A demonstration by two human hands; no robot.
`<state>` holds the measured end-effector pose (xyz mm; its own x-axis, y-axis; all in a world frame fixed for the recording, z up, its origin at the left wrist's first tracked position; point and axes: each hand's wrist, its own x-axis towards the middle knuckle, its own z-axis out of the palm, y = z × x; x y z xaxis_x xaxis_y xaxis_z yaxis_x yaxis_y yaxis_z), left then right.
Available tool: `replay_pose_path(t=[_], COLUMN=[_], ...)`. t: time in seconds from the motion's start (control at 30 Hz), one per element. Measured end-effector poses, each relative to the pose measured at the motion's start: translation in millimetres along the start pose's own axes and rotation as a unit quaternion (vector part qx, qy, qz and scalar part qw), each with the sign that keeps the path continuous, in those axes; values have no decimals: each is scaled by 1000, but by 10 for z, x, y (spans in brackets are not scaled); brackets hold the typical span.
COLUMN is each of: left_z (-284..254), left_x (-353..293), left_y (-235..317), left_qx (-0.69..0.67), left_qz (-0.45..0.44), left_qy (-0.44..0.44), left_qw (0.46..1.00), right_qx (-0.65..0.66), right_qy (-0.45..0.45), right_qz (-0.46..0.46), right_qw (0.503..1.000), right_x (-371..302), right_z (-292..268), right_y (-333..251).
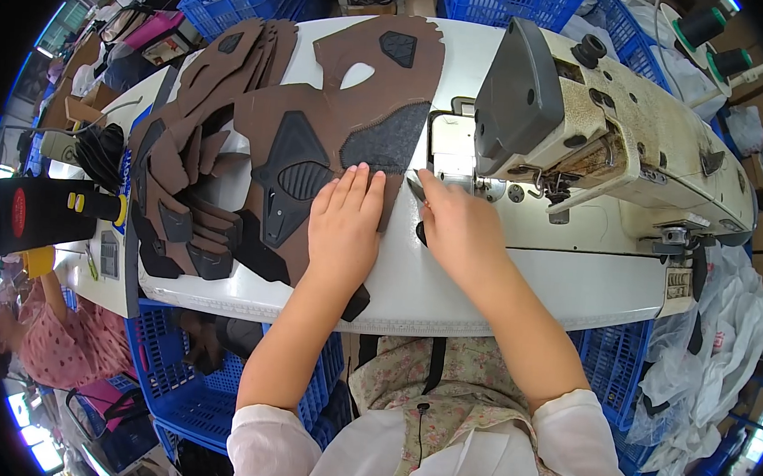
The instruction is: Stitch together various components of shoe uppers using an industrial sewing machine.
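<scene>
The person's left hand (343, 231) lay flat at the centre of the frame, four fingers extended and grasping nothing, on a smooth brown leather-like panel with an oval cutout (342, 107), which reached to the upper centre. Just right, the right hand's (459, 230) fingers were curled around one small, dark, pointed tool (415, 185) near the panel's edge. The panel bore one grainy dark-grey patch (390, 140) and one faceted black plate (397, 49). Farther out, overlapping brown pieces (234, 64) filled the upper left; one worn cream sewing machine (624, 122) and two dark thread cones (730, 62) occupied the upper right.
</scene>
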<state>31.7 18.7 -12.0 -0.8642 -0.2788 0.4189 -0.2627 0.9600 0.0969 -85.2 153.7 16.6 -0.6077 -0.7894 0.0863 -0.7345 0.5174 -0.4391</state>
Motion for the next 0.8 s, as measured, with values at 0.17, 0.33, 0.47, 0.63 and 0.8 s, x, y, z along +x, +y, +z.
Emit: replay_pose_path(t=[0.17,0.33,0.47,0.63,0.8], left_z=[-19,-27,-3,0,-42], left_x=[-14,1,-11,-15,30], left_y=[-6,-1,-9,-4,-8], left_qx=[-1,-4,1,7,-14], left_qz=[-5,-1,5,4,9], left_qy=[-8,-4,-4,-12,10], left_qw=[1000,1000,1000,1000,1000], right_qx=[1,-18,-28,-21,21], right_qy=[7,20,12,5,36], right_qz=[-12,-13,-11,-8,-14], right_qw=[1000,1000,999,1000,999], right_x=[-41,64,123,146,-62], right_z=[-49,17,51,38,-1], right_y=[-64,-50,-67,-61,30])
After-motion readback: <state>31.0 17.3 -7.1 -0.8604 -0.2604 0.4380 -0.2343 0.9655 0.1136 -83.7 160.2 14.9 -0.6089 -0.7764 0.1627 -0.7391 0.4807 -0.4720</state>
